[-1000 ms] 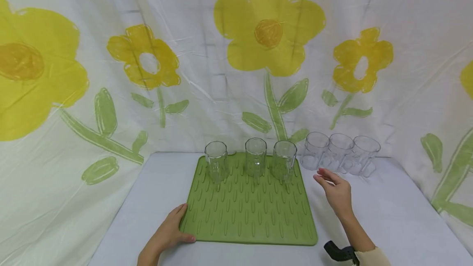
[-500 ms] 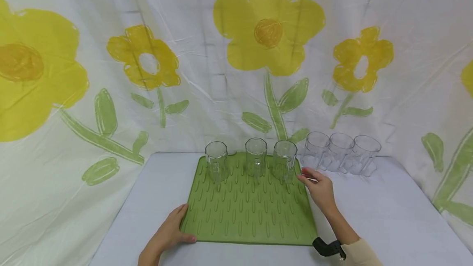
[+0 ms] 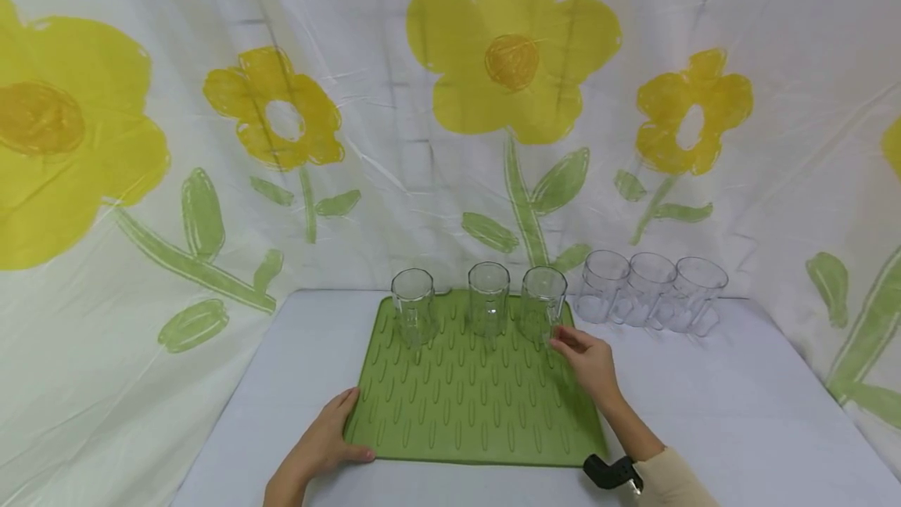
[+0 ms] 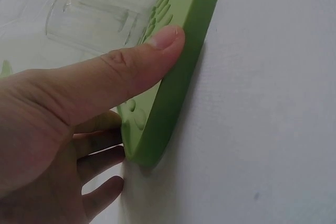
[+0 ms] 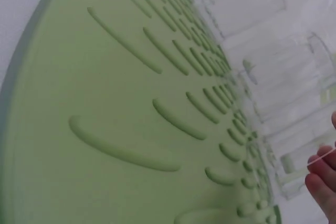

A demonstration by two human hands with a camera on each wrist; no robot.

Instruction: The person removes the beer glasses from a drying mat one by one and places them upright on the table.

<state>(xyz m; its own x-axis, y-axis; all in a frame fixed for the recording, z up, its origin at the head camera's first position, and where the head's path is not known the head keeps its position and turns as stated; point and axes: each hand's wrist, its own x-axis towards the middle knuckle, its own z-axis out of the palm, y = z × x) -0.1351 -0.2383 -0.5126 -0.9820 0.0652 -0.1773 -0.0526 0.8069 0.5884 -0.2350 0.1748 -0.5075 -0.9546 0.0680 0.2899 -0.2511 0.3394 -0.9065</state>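
Observation:
On a green ridged drying mat [image 3: 472, 413] three clear glass mugs stand upright along the back edge: a left mug [image 3: 413, 303], a middle mug [image 3: 488, 296] and a right mug [image 3: 540, 300]. My right hand [image 3: 590, 364] pinches the handle of the right mug between thumb and fingertips. In the right wrist view the fingers [image 5: 323, 174] overlap the faint glass at the frame's edge. My left hand [image 3: 322, 436] holds the mat's near left corner. Its thumb [image 4: 168, 38] lies over the near edge, and the other fingers are at the left side.
Three more glass mugs [image 3: 651, 292] stand in a row on the white table [image 3: 704, 413], right of the mat's back corner. Behind the table hangs a white curtain [image 3: 394, 202] with yellow flowers. A black strap device [image 3: 611, 472] sits on my right wrist.
My right hand has moved left from near the mugs beside the mat to the handle of the mat's right mug. The left hand and the mugs stay in place.

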